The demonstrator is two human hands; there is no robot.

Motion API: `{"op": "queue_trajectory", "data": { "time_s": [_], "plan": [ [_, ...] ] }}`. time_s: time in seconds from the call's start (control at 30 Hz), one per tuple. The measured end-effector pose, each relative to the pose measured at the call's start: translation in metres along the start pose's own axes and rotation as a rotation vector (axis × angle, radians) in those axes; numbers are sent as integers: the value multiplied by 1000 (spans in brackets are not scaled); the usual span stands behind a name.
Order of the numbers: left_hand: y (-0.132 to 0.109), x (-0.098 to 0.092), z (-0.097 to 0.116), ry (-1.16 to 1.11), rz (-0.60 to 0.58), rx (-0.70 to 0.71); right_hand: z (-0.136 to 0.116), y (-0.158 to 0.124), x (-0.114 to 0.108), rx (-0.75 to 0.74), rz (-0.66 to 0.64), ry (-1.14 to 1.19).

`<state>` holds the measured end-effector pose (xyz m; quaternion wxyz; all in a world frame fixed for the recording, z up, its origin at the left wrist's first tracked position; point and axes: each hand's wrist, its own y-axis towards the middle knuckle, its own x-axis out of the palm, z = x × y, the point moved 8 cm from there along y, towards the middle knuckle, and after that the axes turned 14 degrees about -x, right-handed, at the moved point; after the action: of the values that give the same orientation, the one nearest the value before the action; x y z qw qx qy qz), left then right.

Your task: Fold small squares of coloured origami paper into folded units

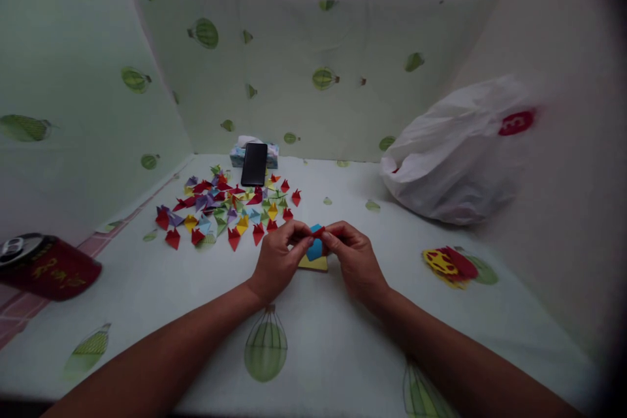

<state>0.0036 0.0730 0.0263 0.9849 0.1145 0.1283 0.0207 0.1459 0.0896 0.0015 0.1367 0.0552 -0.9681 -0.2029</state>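
Observation:
My left hand point(279, 255) and my right hand point(353, 255) meet over the middle of the table. Both pinch a small red folded paper point(318, 232) between thumbs and fingers. Just below it shows a blue piece of paper point(315, 249); whether it is held or lies on the stack, I cannot tell. Under the hands rests a yellow square of paper point(313, 264), partly covered by my left fingers. Many small folded paper pieces point(242, 225), in red, yellow, green, purple and blue, are spread beyond my left hand.
A black phone point(254, 164) leans on a tissue box point(238, 155) at the back. On the left is a red can point(56, 269). To the right stand a white plastic bag point(455, 157) and, nearer, red and yellow cut-out pieces point(448, 265). Walls enclose the back and sides.

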Motion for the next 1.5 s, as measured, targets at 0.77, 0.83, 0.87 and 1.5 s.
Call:
{"op": "queue_trajectory", "data": {
  "time_s": [0.77,0.83,0.87,1.5],
  "plan": [
    [-2,-2,15,165,7,148,-7,2,2,-79,-65,-20],
    [-3,-1,17,190,4,176,-8,1,3,-84,-65,-25],
    [-3,-1,18,198,6,188,-8,1,3,-88,-66,-32],
    [3,7,-9,-375,-168,-299,-9,3,6,-66,-130,-49]
  ]
}}
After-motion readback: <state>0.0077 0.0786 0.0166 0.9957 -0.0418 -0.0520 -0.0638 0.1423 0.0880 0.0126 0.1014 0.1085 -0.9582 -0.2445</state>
